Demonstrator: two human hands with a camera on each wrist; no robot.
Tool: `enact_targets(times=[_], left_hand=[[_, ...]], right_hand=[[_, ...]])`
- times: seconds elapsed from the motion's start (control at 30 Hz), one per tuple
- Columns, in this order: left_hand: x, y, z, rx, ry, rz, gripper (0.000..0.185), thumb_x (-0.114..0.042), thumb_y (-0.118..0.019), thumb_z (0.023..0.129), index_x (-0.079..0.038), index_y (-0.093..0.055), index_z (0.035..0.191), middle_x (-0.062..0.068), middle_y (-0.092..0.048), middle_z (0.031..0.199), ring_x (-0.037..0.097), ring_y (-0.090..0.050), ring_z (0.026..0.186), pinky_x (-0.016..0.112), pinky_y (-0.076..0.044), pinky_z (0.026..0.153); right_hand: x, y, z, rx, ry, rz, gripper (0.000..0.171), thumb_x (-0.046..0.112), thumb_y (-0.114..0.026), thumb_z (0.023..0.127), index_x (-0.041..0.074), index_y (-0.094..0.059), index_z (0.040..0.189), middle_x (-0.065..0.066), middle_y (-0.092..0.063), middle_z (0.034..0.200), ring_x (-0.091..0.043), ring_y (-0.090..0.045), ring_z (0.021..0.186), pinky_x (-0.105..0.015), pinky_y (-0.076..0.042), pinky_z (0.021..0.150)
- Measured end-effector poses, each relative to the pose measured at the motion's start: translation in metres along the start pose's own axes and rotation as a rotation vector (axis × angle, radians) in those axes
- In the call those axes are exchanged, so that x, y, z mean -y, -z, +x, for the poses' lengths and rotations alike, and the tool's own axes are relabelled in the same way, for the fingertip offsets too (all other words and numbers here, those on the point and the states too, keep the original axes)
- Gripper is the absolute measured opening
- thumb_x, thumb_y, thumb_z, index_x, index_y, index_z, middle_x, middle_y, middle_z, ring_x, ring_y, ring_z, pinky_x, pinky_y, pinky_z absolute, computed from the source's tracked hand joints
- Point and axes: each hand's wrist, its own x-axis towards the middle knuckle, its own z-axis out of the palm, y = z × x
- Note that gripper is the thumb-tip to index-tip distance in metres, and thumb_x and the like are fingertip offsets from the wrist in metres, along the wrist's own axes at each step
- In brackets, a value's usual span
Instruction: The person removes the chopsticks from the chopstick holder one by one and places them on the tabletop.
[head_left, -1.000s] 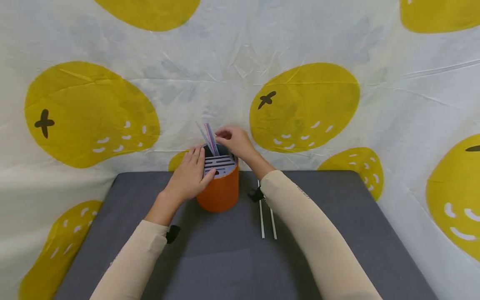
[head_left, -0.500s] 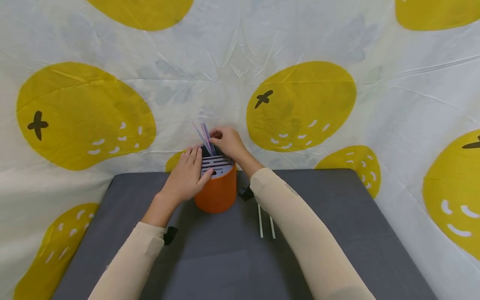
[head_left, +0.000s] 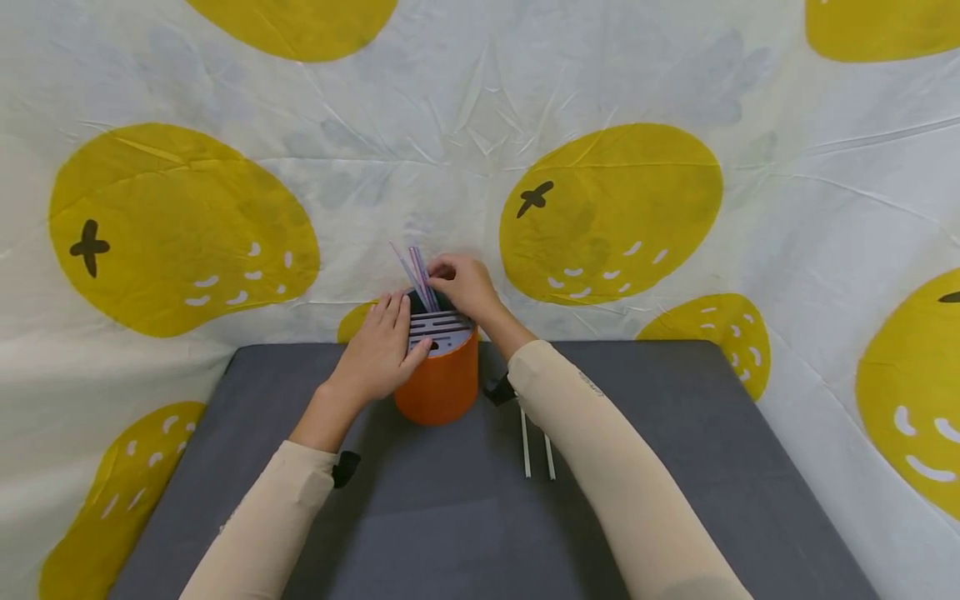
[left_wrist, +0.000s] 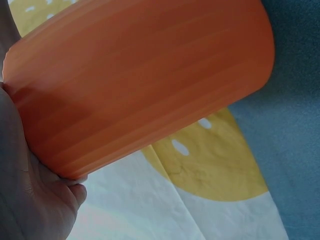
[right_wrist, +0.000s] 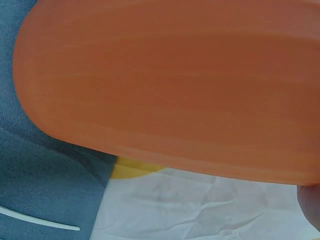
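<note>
Orange holder (head_left: 437, 390) upright on dark table (head_left: 420, 533), centre of frame, slotted insert (head_left: 450, 340) in its top. Purple sticks (head_left: 423, 273) lean upper left from its rear opening.

Left hand (head_left: 377, 346), just left of centre: palm down, fingers straight and together along the holder's left rim, thumb spread across the insert's front; open, resting, wrist lower than fingertips. Left wrist view: hand against the holder's top end, at frame left.

Right hand (head_left: 467, 287), above the holder's right rear: wrist bent inward, thumb and fingers curved toward the sticks. Cannot tell whether they pinch any.

Beige sleeves (head_left: 626, 471) run in from lower left and lower right. 2 white sticks (head_left: 526, 450) lie beside the right sleeve, partly covered by it. Fruit-print cloth (head_left: 450, 75) behind.
</note>
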Motion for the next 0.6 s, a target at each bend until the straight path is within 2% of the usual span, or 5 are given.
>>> enact_targets(times=[0.33,0.47,0.6], left_hand=[[-0.003,0.002,0.0,0.006,0.009,0.0,0.083,-0.053,-0.032,0.109,0.007,-0.013,0.163,0.025,-0.011,0.171,0.042,-0.01,0.16,0.055,-0.011,0.13],[-0.002,0.001,-0.001,0.011,0.012,0.002,0.082,-0.053,-0.032,0.109,0.007,-0.013,0.163,0.025,-0.011,0.171,0.042,-0.009,0.16,0.055,-0.012,0.13],[-0.001,0.001,0.0,0.018,0.015,0.002,0.082,-0.053,-0.031,0.109,0.006,-0.011,0.163,0.025,-0.01,0.172,0.042,-0.009,0.16,0.055,-0.012,0.13]], right_hand=[[0.002,0.008,-0.004,-0.045,-0.006,0.03,0.017,0.022,-0.071,0.1,0.01,-0.075,0.112,-0.006,-0.075,0.111,-0.021,-0.07,0.104,-0.035,-0.058,0.093],[0.005,0.013,-0.005,-0.06,0.003,0.102,0.017,0.018,-0.07,0.1,0.007,-0.074,0.111,-0.008,-0.075,0.109,-0.021,-0.072,0.098,-0.032,-0.061,0.087],[0.01,0.021,-0.004,-0.082,0.005,0.222,0.017,0.015,-0.071,0.099,0.004,-0.074,0.111,-0.012,-0.075,0.107,-0.024,-0.074,0.097,-0.03,-0.063,0.085]])
